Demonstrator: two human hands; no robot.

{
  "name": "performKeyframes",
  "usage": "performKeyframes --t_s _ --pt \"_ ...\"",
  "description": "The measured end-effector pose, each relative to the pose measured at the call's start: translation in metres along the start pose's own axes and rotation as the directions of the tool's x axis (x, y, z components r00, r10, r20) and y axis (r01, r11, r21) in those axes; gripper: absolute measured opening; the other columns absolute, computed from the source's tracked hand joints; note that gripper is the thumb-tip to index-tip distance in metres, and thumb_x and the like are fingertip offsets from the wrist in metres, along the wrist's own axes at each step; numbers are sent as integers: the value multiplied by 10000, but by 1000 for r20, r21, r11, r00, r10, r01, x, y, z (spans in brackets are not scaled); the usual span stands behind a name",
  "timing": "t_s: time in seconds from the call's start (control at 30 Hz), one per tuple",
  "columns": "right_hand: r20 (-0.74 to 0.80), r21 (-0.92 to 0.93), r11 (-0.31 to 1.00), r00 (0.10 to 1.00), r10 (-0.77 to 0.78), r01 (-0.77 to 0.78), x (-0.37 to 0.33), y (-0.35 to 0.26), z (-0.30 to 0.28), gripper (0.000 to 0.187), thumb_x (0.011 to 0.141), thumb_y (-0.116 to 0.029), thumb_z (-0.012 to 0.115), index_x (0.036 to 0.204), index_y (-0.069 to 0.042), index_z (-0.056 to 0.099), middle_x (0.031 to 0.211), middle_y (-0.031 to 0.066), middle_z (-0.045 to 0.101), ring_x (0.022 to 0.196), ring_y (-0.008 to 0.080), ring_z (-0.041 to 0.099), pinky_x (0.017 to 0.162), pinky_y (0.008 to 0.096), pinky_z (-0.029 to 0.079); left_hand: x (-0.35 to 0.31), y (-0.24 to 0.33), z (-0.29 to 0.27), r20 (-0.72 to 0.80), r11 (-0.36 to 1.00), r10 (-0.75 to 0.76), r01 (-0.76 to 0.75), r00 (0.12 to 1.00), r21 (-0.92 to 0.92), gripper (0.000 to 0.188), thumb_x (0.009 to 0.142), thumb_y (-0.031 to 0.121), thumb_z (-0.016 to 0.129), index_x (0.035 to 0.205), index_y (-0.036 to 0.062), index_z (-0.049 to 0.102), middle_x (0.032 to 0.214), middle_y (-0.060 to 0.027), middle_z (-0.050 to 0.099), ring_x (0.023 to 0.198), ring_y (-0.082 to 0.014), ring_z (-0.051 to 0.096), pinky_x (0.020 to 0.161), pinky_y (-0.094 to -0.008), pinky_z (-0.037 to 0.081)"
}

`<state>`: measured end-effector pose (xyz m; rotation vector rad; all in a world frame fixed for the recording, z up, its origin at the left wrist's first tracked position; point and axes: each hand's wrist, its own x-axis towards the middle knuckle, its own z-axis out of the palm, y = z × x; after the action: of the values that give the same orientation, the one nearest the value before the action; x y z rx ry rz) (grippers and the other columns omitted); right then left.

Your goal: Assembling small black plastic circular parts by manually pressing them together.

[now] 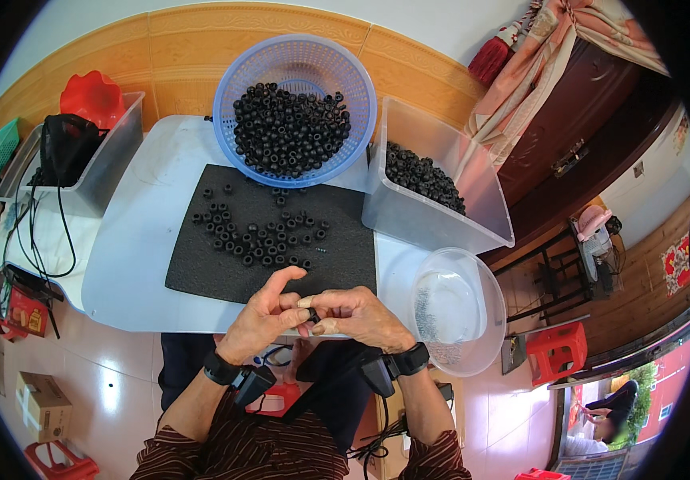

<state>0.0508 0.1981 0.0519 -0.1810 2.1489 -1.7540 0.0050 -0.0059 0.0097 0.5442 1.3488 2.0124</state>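
The room was bright as I stood in it, with daylight coming strongest through the doorway (pixel 665 400) at four o'clock, where the outdoors looked washed out. The tiled floor (pixel 141 352) threw back a hard white glint at eight o'clock and a broad, violet-tinged sheen near five. The worktop (pixel 133 256) lay evenly lit, pale and bluish, while the dark wooden door (pixel 577 120) at two o'clock sat in gloom. The hands (pixel 259 322) were reasonably crisp, but the black beads (pixel 281 237) nearly melted into the black mat (pixel 209 276). Wide-lens bending bowed the wood panelling (pixel 249 20) at twelve o'clock; toward the blackened rim, details softened and smeared.
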Motion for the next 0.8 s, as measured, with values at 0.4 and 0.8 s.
performKeyframes --t_s 0.4,0.8 --pt "-147 72 992 985 -94 105 8 7 9 344 841 -68 719 1183 -64 679 756 -44 536 671 35 497 623 225 471 5 -5 12 -176 988 116 -132 978 -84 435 934 29 587 1318 52 383 800 -27 583 770 -113 629 728 -254 513" --pt "-168 -125 958 946 -278 260 17 17 14 377 805 -54 733 1176 -72 672 739 -32 480 663 65 462 611 239 423 6 -4 7 -176 987 15 -43 984 -154 336 968 68 540 1286 39 433 859 -47 595 782 -115 613 711 -276 529"
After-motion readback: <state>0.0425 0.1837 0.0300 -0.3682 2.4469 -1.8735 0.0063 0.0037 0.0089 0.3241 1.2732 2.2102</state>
